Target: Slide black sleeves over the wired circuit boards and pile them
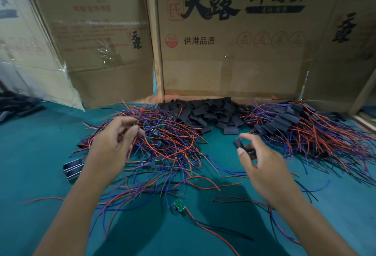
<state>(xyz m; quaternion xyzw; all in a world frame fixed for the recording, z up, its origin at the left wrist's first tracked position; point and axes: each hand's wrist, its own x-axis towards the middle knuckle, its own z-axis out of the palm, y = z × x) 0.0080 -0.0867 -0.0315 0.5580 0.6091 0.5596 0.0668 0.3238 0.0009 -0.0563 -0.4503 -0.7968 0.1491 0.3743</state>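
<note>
Green table [40, 144]: sleeved pile [305, 129] growing, bare boards [162, 146] plenty; right hand [262, 166] pinches sleeve [239, 144], left hand [114, 144] pinches wire [135, 139].

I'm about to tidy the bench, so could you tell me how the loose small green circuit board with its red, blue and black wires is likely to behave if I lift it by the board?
The small green circuit board probably feels very light. Its thin wires curve limply over the green table cloth, so they would likely dangle and might snag neighbouring strands.
</note>
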